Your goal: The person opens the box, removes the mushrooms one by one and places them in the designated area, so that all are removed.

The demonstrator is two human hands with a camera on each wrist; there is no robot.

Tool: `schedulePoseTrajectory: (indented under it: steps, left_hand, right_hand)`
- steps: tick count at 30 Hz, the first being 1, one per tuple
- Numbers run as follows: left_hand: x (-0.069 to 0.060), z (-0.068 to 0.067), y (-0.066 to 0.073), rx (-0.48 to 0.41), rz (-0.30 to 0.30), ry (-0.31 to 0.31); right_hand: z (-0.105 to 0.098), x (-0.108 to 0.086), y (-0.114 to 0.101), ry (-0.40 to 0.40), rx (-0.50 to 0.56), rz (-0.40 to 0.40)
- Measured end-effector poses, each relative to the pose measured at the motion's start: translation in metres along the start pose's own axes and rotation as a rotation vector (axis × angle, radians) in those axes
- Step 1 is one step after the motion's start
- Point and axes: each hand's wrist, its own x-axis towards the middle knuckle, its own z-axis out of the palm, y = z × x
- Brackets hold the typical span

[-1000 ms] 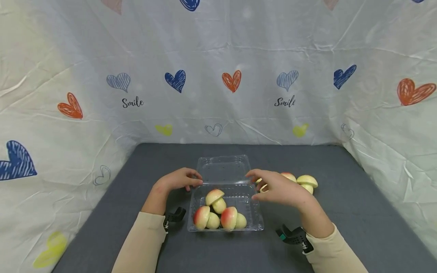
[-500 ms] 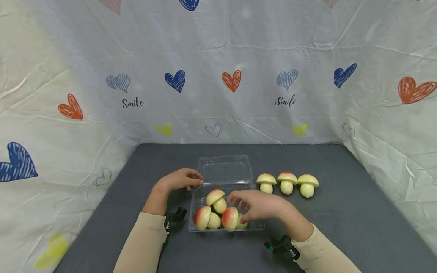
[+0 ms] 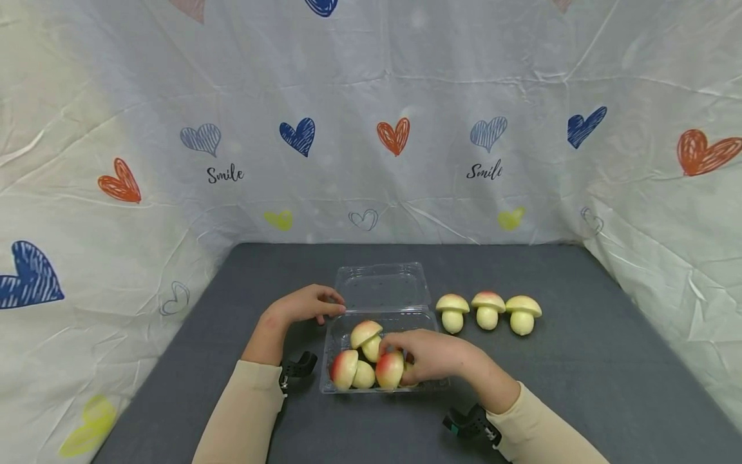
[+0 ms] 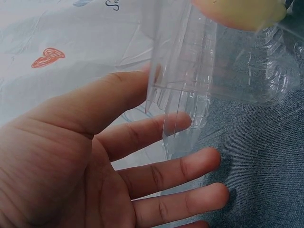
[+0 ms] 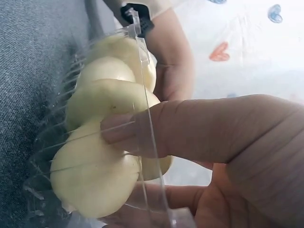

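A clear plastic clamshell box (image 3: 341, 332) lies on the grey table with its lid (image 3: 382, 287) laid back. Three toy mushrooms with reddish-yellow caps lie inside: a front-left mushroom (image 3: 344, 370), a rear mushroom (image 3: 365, 336) and a front-right mushroom (image 3: 389, 370). My right hand (image 3: 437, 354) reaches over the box's right side and holds the front-right mushroom; its thumb (image 5: 180, 126) lies on the pale body, other fingers partly hidden behind. My left hand (image 3: 306, 304) is at the box's left rear corner by the hinge, fingers (image 4: 161, 175) extended, thumb touching the rim.
To the right of the box, three more toy mushrooms stand in a row: a left one (image 3: 452, 312), a middle one (image 3: 488, 309) and a right one (image 3: 523, 314). A white cloth (image 3: 435, 180) printed with hearts hangs behind the table.
My right hand has moved left and down from the box's right rear corner onto the front-right mushroom and taken hold of it. The left hand has stayed at the hinge corner.
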Motion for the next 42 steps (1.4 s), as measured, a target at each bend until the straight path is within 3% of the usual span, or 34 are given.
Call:
schedulePoseTrajectory:
  steps: [6,12,18,30,37,42]
  left_hand:
    - [0.0,0.0,-0.001,0.001,0.004,0.0]
    - [-0.001,0.0,-0.001,0.003,0.002,0.005]
    - [0.0,0.0,-0.003,0.007,0.001,0.008]
    - [0.001,0.0,-0.003,0.005,0.001,0.01]
    - [0.001,0.001,-0.002,0.003,0.002,0.004]
    - [-0.001,0.001,-0.001,0.01,0.004,0.005]
  right_hand:
    - [-0.006,-0.005,-0.002,0.037,0.001,0.023]
    - [-0.016,-0.014,-0.005,0.07,0.068,0.046]
    - [-0.026,-0.022,-0.006,0.119,0.081,0.033]
    - [-0.052,-0.048,0.009,0.171,0.175,0.066]
    - [-0.062,-0.063,0.018,0.235,0.152,0.161]
    - [-0.068,-0.072,0.027,0.22,0.213,0.164]
